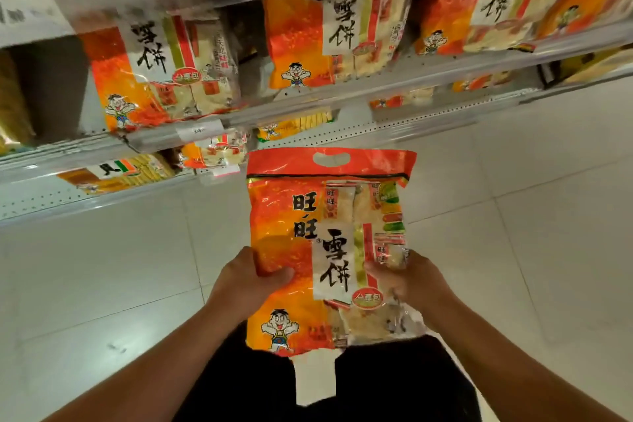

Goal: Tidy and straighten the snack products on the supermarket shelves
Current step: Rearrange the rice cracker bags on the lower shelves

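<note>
The person holds one large orange and red bag of rice crackers (325,250) with both hands, in front of the body and above the pale tiled floor (531,216). The left hand (250,279) grips the left edge of the bag at about the middle of its height; the thumb lies across the front of the bag and the other fingers are hidden behind it. The right hand (407,279) grips the right edge at the same height, with the thumb pressed on the clear part of the packet and the fingers curled behind. The bag stands upright between the two hands, its red top strip with the cut-out handle pointing away from the person, and the cartoon boy printed at the bottom corner near the left wrist.

Beyond the hands, further from the person, the supermarket shelves (308,103) run across the view. On the shelf above and to the left of the left hand stands a bag of the same kind (154,72), upright and facing out. A second same bag (325,34) stands straight ahead of the hands, and a third one (486,0) is further to the right, past the right hand. Between the first and the second bag there is a dark gap. A small price label (198,130) sits on the shelf edge ahead of the left hand. On the lower shelves, smaller packets (212,151) lie partly hidden and blurred.
</note>
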Tool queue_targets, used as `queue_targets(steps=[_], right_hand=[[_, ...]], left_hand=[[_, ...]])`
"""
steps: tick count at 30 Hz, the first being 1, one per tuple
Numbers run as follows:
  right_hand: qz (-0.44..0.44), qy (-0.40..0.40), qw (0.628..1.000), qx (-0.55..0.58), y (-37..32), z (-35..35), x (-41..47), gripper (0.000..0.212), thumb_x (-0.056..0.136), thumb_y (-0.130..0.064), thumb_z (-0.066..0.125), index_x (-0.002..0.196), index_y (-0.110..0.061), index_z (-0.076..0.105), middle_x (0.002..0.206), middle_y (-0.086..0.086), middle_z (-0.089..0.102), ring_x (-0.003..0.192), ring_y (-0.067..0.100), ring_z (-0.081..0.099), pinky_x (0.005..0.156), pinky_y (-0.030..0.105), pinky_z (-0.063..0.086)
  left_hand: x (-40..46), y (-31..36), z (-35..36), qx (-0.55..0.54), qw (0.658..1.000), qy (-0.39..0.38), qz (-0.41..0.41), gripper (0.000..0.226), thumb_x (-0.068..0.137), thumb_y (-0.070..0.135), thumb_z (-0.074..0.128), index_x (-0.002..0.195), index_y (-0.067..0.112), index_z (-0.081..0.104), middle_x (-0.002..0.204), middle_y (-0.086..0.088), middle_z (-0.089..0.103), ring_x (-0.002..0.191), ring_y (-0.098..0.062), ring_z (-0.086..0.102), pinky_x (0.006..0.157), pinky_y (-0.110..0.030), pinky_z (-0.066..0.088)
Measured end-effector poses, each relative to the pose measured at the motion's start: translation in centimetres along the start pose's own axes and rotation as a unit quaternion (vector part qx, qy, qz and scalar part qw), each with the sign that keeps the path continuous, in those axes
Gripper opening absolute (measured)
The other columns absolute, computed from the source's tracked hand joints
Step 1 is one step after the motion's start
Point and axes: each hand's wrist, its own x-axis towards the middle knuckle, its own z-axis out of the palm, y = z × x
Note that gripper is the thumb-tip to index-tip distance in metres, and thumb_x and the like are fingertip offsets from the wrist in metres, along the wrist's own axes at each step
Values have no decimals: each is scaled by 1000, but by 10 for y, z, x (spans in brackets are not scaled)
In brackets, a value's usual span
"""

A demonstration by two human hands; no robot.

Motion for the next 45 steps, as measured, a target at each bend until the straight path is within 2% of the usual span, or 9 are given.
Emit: queue_targets(steps=[3,9,16,22,25,30,33,37,45], right_hand=[[5,-2,1000,1,11,-2,49,24,68,-55,79,82,-37,70,71,-21,72,67,-1,68,59,20,48],[-11,-17,1000,-2,45,2,187,30,68,-46,83,89,-27,74,82,-8,76,79,14,73,79,36,57],[-74,-2,997,8,43,-10,347,33,58,-32,92,81,-15,75,76,-1,76,66,14,72,54,25,52],[-182,6,983,24,5,-34,413,39,55,-21,92,90,-17,77,90,2,77,84,23,73,76,37,57],[-194,1,979,58,-4,-34,423,37,59,-12,88,93,-17,75,89,1,77,79,16,74,58,26,54],[-181,-3,980,86,2,-38,423,45,57,-7,87,99,-16,75,95,3,76,89,24,73,88,44,53],[-181,11,979,92,0,-40,429,45,55,-11,89,97,-19,75,94,2,76,88,24,73,87,45,53],[-203,47,974,93,0,-43,436,44,58,-13,90,98,-21,73,93,1,76,91,26,72,90,51,53],[-210,94,970,78,17,-67,441,38,60,-7,88,93,-20,74,86,-1,77,81,22,74,88,48,54]], left_hand=[[48,2,19,17,1000,-2,15,54,72,62,72,101,21,51,92,5,63,83,-14,63,62,-29,48],[172,-8,80,19,998,43,33,56,70,63,72,97,21,49,90,5,60,77,-9,58,53,-25,40],[323,-4,126,-45,988,120,82,51,62,58,82,82,24,51,80,8,61,72,-8,59,50,-25,39],[390,30,120,-121,960,140,209,39,63,45,86,80,25,57,67,31,65,63,14,60,44,-6,40],[399,44,118,-143,948,174,227,42,64,44,86,90,28,58,77,19,68,73,2,64,57,-17,49],[404,38,121,-128,961,139,204,52,60,62,80,96,33,57,88,20,64,80,2,59,53,-12,44],[422,37,97,-221,926,215,217,68,63,73,69,112,27,57,116,8,62,103,-14,59,80,-35,52],[460,43,59,-244,873,373,197,75,78,50,72,137,17,40,138,-9,46,126,-29,47,102,-53,43],[501,53,58,-385,838,356,151,97,73,34,83,147,28,21,144,-2,46,132,-29,44,106,-51,41]])
